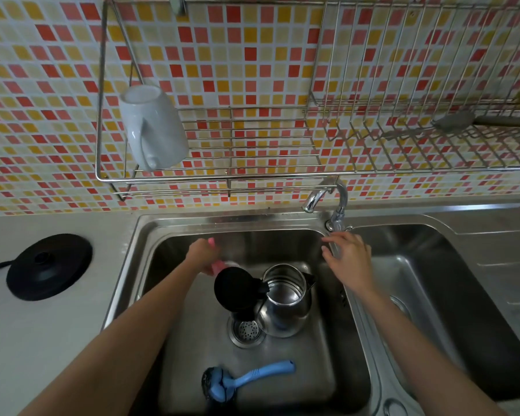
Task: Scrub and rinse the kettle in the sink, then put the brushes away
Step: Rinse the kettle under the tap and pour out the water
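A steel kettle (284, 298) stands upright in the left sink basin (189, 334), its black lid (236, 288) flipped open to the left. My left hand (203, 255) is closed around a pink brush (216, 265) just behind the lid. My right hand (347, 256) hovers with fingers apart below the tap (327, 199), close to the divider between the basins. A blue-handled brush (246, 379) with a dark scrubbing head lies on the basin floor near the front.
The kettle's black base (50, 265) sits on the counter at left. A wire rack (222, 145) on the tiled wall holds an upturned white mug (152, 127); a grey brush (457, 121) lies in the right rack. The right basin (451, 325) and the drain strainer (246, 330) are in view.
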